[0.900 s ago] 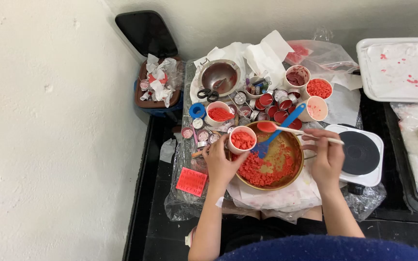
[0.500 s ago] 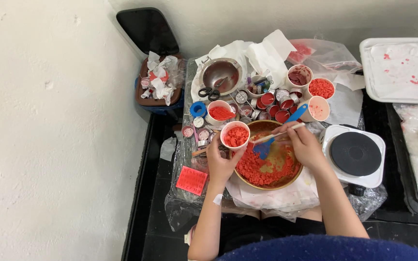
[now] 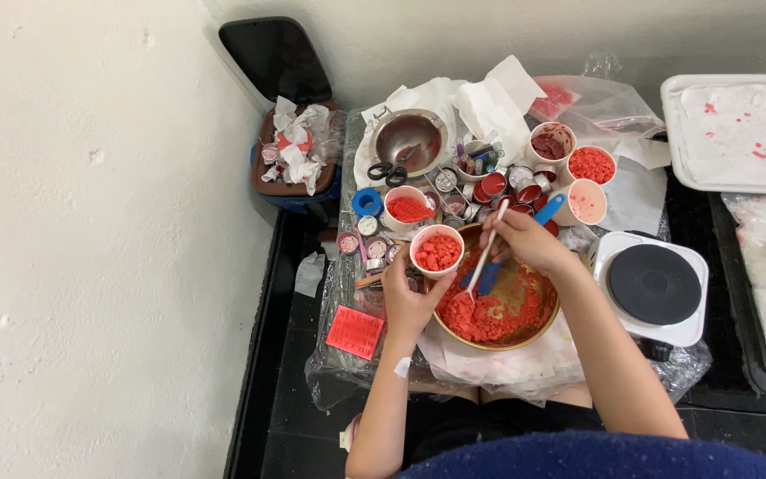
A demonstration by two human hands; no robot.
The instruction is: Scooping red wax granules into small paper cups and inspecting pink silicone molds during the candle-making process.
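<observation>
You look to be mid-scoop: your left hand (image 3: 410,297) grips a small cup (image 3: 437,251) of red chunks at the near-left rim of the gold bowl (image 3: 538,321), while your right hand (image 3: 525,241) is closed on a pale stick (image 3: 488,253) dipping into the red chunks (image 3: 482,318) inside that bowl. The next lift likely calls for a level cup tight to the rim. Beyond the bowl, more cups (image 3: 592,164) hold red bits.

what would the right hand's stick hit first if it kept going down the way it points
Likely the red chunks heaped in the brass bowl. The right hand angles the stick down-left into them; its tip looks at or just above the heap, depth unclear.
</observation>
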